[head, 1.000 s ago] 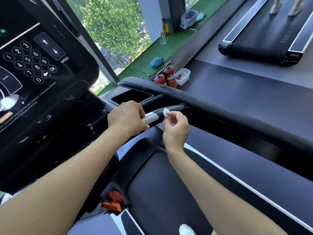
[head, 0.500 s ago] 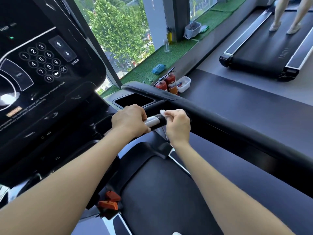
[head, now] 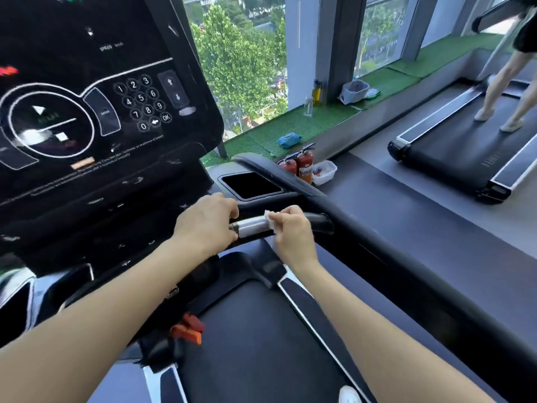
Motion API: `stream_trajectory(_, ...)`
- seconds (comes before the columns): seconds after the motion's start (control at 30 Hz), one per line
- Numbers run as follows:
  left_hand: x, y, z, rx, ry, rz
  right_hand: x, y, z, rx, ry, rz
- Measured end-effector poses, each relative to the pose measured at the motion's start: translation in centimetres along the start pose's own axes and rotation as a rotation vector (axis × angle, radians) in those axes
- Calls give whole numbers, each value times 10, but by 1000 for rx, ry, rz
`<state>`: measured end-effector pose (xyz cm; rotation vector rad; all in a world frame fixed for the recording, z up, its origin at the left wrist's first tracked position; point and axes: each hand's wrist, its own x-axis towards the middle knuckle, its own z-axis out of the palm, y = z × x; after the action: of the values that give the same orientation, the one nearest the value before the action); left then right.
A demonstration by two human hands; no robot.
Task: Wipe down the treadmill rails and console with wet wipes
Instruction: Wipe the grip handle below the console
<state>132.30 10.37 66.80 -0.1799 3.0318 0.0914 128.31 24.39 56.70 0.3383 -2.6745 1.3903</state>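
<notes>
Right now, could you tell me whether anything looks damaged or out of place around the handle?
Nothing stands out: the right hand presses a white wet wipe on the silver handle grip, which looks intact.

Bright daylight pours through the windows (head: 247,68) ahead, lighting the scene evenly with soft, faint shadows. The glossy black console (head: 87,97) stays dark and carries pale glare patches, its small print smeared. Wide-angle distortion bends the window frames and rail (head: 406,257) toward the edges. Forearms near the bottom corners look soft; the runner (head: 508,91) at far right is slightly blurred.
</notes>
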Motion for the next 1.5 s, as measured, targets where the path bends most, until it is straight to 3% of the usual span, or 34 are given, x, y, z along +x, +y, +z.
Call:
stream_trajectory(0.1,-10,-5,-1,26,20,-31,15,20,-20,-115,6,123)
stream_trajectory(0.17,-14,-9,2,21,3,-74,10,8,-15,-118,3,106)
stream_trajectory(0.27,-16,-15,2,-5,-5,-132,-13,-27,7,-20,-43,-66)
stream_trajectory(0.4,-18,-21,-1,-89,-14,-189,-19,-40,11,-28,-231,-229)
stream_trajectory(0.47,-19,-23,-1,-110,-12,-202,-5,-24,1,-104,-226,-212)
stream_trajectory(0.63,-20,-23,-1,-114,7,-211,22,1,-18,-207,-103,57)
stream_trajectory(0.83,-21,-20,1,-70,42,-202,-14,-50,15,-57,-234,-201)
stream_trajectory(0.9,-22,-20,3,-55,57,-194,-5,-44,9,-49,-265,-199)
stream_trajectory(1.13,-21,-23,3,-45,54,-183,47,1,-27,-530,-264,40)
stream_trajectory(1.23,-20,-24,2,-47,50,-181,44,-28,-9,-546,-326,-76)
stream_trajectory(1.37,-20,-26,2,-38,48,-177,36,-62,8,-394,-478,-227)
stream_trajectory(1.5,-21,-27,0,-60,31,-149,53,-41,-8,-453,-509,-134)
